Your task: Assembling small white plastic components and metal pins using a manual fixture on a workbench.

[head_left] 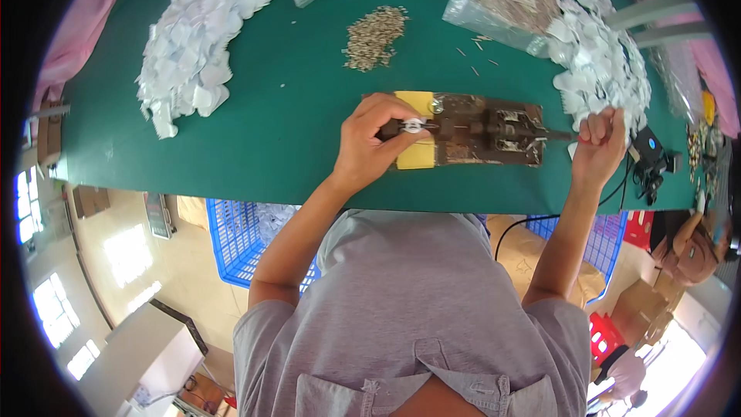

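My left hand [363, 145] is closed in a pinch on a small white plastic piece [414, 126], held at the left end of a worn brown fixture [463, 139]. A yellow pad [417, 156] lies across that end of the fixture. From the fixture's right end a thin dark lever [557, 135] sticks out toward my right hand [600, 145]. The fingers of my right hand are curled around the lever's end, which they mostly hide. Just beside that hand, a white piece [572, 150] shows on the green table [285, 147].
White plastic pieces are heaped at the left [193, 54] and the right [598, 62]. Small metal pins form a pile [376, 37] beyond the fixture, near clear bags [502, 0] of pins. A black device with a cable [652, 156] sits at right. Blue baskets [231, 243] stand below the table edge.
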A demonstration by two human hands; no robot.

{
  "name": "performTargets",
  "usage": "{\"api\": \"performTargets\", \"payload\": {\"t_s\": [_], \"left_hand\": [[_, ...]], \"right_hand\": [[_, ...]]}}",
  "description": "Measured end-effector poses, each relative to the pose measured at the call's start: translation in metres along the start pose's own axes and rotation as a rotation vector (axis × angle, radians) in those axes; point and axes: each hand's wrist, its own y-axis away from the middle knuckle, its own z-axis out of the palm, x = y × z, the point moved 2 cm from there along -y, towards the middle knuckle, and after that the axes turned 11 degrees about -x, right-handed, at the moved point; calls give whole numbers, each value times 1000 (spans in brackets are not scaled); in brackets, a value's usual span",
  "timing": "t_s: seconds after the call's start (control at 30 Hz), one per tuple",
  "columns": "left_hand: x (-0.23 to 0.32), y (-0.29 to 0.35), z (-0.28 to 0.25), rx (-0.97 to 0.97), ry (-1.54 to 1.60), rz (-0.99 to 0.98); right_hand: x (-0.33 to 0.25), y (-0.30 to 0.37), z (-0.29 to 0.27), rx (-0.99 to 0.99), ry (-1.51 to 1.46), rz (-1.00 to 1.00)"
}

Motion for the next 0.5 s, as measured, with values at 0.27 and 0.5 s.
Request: {"api": "performTargets", "payload": {"t_s": [0.27,0.5], "left_hand": [[49,50,-79,-66,505,111],[-6,121,-231,632,-329,-560]], "right_hand": [[25,9,-67,37,-20,131],[32,4,-75,45,2,173]]}}
